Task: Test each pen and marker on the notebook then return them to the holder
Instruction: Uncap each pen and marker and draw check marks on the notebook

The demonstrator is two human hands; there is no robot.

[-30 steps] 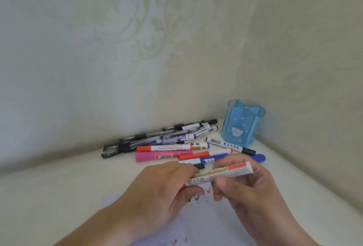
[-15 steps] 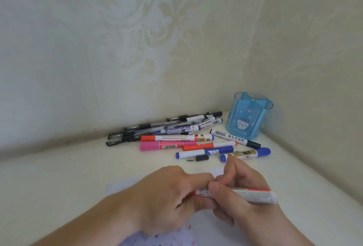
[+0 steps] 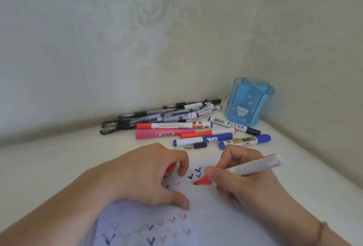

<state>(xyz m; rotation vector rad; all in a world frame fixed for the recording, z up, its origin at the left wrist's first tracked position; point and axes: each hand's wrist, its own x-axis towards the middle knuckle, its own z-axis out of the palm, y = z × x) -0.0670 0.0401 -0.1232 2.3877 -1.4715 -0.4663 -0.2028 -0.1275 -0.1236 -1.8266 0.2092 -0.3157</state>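
Head view: on the notebook (image 3: pixel 206 216), my left hand (image 3: pixel 149 175) curls round a red cap; right hand (image 3: pixel 241 177) pinches the red marker (image 3: pixel 253 167), light, rigid, best gripped mid-barrel. Beyond the notebook, holder (image 3: pixel 249 104).

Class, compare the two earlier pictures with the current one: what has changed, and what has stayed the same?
The hands have pulled apart, uncapping the red marker. The right hand now grips it like a pen, its red tip lowered to the notebook beside earlier ticks. The left hand has drawn away, something red, probably the cap, curled under its fingers. The other pens and the blue holder lie as before.
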